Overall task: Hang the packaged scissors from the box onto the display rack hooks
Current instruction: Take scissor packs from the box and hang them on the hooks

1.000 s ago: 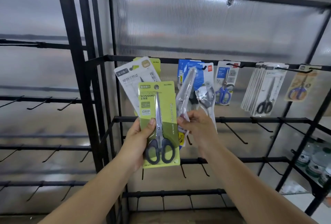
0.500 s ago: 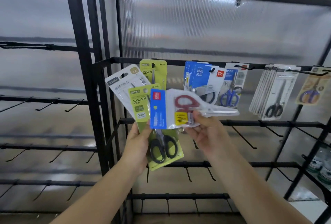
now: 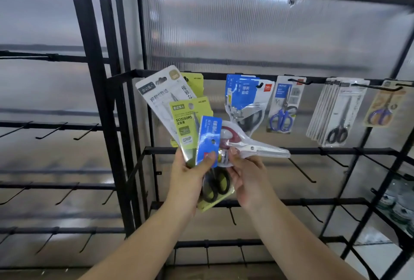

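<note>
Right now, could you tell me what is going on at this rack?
A person is stocking a black display rack with packaged scissors. The left hand grips a fan of packs, with a green pack and a white one showing. The right hand pinches a red-handled pair in a clear pouch with a blue card, lying sideways and not yet hung. Several packs already hang on the top row of hooks.
</note>
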Motion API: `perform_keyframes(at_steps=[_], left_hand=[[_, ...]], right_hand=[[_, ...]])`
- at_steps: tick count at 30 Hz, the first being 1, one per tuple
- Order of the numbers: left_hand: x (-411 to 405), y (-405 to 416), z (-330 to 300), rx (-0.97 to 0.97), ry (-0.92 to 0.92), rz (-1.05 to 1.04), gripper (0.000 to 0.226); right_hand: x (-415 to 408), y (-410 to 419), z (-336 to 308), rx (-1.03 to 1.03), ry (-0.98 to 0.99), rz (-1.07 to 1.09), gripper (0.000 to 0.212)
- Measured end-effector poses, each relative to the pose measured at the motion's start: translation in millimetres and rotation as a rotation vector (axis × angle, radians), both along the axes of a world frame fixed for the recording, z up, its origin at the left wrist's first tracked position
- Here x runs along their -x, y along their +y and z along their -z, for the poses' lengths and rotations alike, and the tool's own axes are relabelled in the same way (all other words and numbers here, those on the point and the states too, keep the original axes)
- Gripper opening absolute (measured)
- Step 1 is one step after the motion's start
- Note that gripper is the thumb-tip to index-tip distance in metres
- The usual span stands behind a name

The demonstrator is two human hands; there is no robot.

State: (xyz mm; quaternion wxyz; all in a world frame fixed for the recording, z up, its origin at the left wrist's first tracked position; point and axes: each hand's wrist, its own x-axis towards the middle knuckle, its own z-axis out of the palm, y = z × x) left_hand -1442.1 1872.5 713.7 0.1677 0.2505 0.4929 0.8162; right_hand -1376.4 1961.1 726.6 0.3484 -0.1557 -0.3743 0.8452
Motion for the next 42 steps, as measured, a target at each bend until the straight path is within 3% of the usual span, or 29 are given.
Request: perform_keyframes(at_steps=[7,10,12,13,15,18,22,28,34,42], left_hand=[[1.9,1.4,6.2,0.017,0.045,0.018,0.027],[7.8,0.4,6.6,0.024,0.033,0.028,0.025],[14.2,-2.0,6.1,0.04,0.04,0.035,0.024],[16.7,-3.2,5.4,0.05,0.053,0.046,0.024],[19.3,-4.6,4.0,0.072,0.089,0.072,0.023],[13.4,-0.4,2.9,0.099,0.143,0.126,0.024],[1.5,7.4,-1.5,0.078,0.172,0.122,0.025],[-9.9,18.5,-7.7,0.013,0.144,0.052,0.024],[-24.0,40.6,-4.0,-0.018,-0.074,0.009,0.017],[-7.4,34.8,-5.4,0.022,-0.026,-0.102,0.02]], right_hand=[[-13.1,12.9,2.4,-0.009,-0.218,-0.085,0.014],[-23.5,23.9,11.5,0.078,-0.3,0.049,0.028],[-31.7,31.8,15.2,0.083,-0.344,0.291,0.049],[-35.1,34.3,15.0,0.002,-0.358,0.425,0.06],[-36.6,34.9,7.5,-0.361,-0.358,0.572,0.066],[-26.7,31.1,-11.3,-0.847,-0.392,0.367,0.046],[-14.5,26.1,-28.7,-1.022,-0.259,0.126,0.043],[-0.6,30.9,-35.5,-1.045,-0.226,0.35,0.036],[10.2,57.6,-30.9,-0.649,-0.307,0.429,0.02],[2.2,96.4,-69.2,-0.691,-0.222,0.667,0.014]])
